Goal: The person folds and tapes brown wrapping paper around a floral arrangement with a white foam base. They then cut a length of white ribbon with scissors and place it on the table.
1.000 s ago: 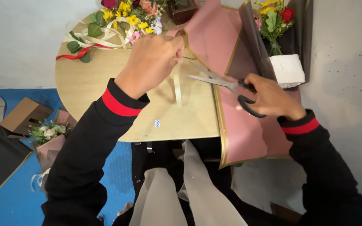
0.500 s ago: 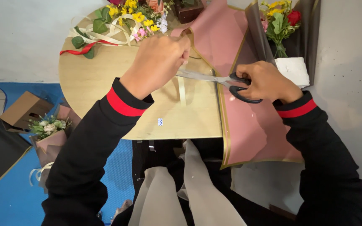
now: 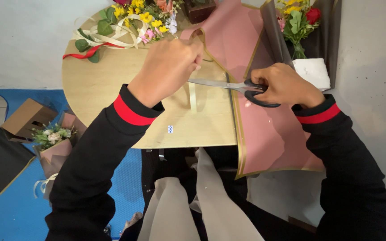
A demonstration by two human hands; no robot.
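My left hand (image 3: 168, 67) is closed around a cream ribbon (image 3: 192, 96), whose strip hangs down from the fist over the round wooden table (image 3: 94, 89). My right hand (image 3: 284, 85) grips black-handled scissors (image 3: 233, 85); their blades point left and reach the ribbon just under my left fist. A pink wrapping sheet with a gold edge (image 3: 264, 138) lies under my right hand and hangs off the table's right side. Whether the blades are closed on the ribbon I cannot tell.
Loose yellow and pink flowers with cream and red ribbons (image 3: 121, 22) lie at the table's far side. A bouquet in dark wrap (image 3: 300, 22) stands at the right beside a white block (image 3: 311, 71). On the blue floor mat sit a small bouquet (image 3: 52, 143) and a cardboard box (image 3: 25, 118).
The scissors have swung from pointing up-left to level and moved left to the ribbon under my left fist. My right hand rose slightly toward the table.
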